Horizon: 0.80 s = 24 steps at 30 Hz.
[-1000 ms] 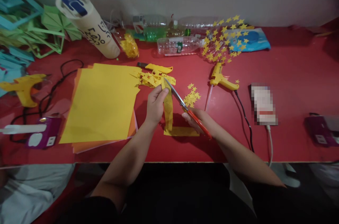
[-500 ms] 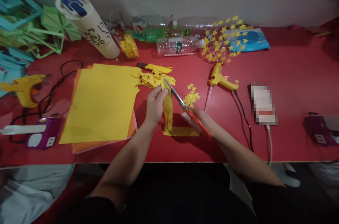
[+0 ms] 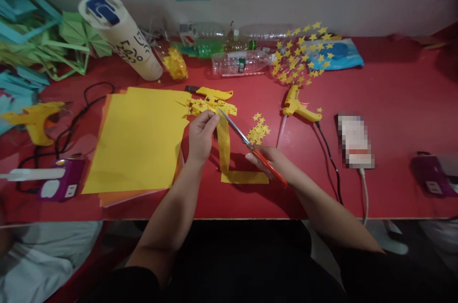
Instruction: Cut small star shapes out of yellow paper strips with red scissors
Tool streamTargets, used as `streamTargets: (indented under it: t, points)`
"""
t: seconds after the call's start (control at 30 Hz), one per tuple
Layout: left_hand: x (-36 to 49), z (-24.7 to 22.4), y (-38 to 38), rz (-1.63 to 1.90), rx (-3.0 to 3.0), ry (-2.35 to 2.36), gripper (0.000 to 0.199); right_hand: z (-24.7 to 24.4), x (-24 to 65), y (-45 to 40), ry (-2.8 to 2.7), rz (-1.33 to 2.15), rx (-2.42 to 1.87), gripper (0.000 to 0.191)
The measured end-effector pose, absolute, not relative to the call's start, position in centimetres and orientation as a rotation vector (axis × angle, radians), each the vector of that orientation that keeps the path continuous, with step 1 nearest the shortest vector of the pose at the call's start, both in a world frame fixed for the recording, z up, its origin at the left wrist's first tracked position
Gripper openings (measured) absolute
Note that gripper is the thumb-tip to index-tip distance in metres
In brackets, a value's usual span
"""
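Observation:
Between thumb and fingers, my left hand [image 3: 201, 136] pinches the top of a yellow paper strip [image 3: 224, 143], which hangs down towards the red table. A second yellow strip [image 3: 246, 178] lies flat at its lower end; I cannot tell whether the two are joined. My right hand [image 3: 270, 160] is closed around the red handles of a pair of scissors [image 3: 258, 154]. The blades point up and left, and their tips are close to my left fingertips. Small yellow paper stars [image 3: 259, 129] lie in a pile beside the scissors. Star-punched yellow scraps [image 3: 207, 107] lie behind my left hand.
Yellow sheets [image 3: 139, 141] are stacked at left, near a yellow glue gun [image 3: 34, 119]. Another glue gun [image 3: 299, 107] and a phone [image 3: 355, 141], its image blurred, lie at right with cables. Plastic bottles [image 3: 241, 62] and a tall white tumbler [image 3: 125, 38] stand or lie along the wall.
My left hand has moved slightly left with the top of the hanging strip, away from the scissor blades. My right hand and the scissors have stayed nearly in place.

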<state>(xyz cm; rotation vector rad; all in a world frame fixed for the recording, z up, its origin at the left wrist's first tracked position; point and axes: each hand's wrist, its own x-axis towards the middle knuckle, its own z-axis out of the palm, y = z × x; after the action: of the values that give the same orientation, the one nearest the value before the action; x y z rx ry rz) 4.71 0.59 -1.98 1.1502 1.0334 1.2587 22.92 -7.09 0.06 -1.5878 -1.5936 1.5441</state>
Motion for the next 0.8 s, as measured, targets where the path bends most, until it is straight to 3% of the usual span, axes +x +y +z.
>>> streamTargets:
  t: [0.8]
  points:
    - [4.79,-1.68,0.47,1.235,1.048,0.969,0.026,-0.2,23.02,-7.14,-1.517,1.688,-1.417,0.053]
